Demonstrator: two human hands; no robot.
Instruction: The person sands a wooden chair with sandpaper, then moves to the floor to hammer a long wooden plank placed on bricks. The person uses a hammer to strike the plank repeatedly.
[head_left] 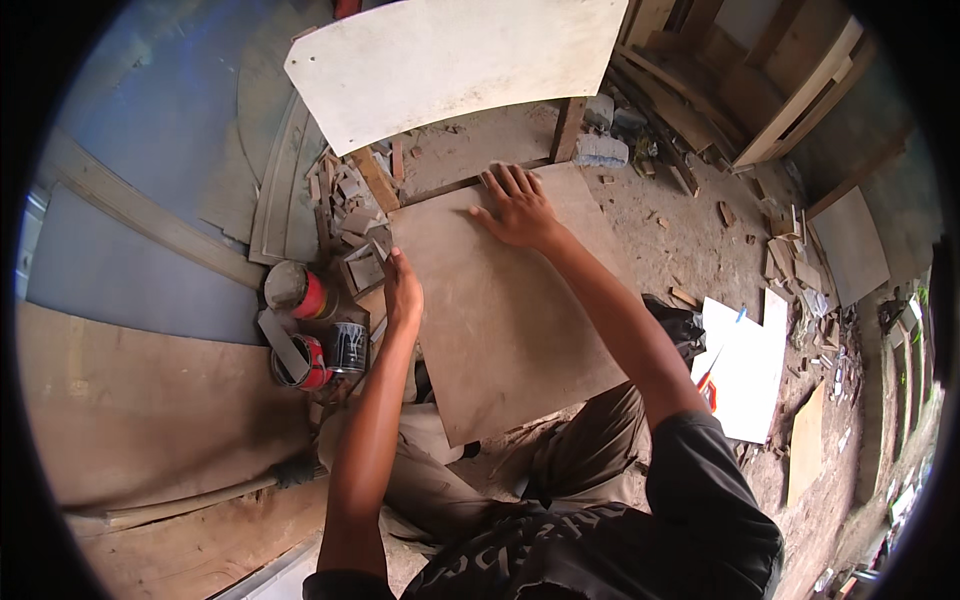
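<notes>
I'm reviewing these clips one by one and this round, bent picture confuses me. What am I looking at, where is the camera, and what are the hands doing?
There is no machine: a person works with bare hands. The single picture comes from a wide fisheye camera on their head, looking down, which bends straight edges.

The left hand rests at the left edge of a square brown board lying across their lap. The right hand lies flat, fingers spread, near its far edge; neither closes a grip on it.

To the left stand red tins and a dark can beside wood offcuts. A pale board lies ahead, white paper sheets to the right.
</notes>
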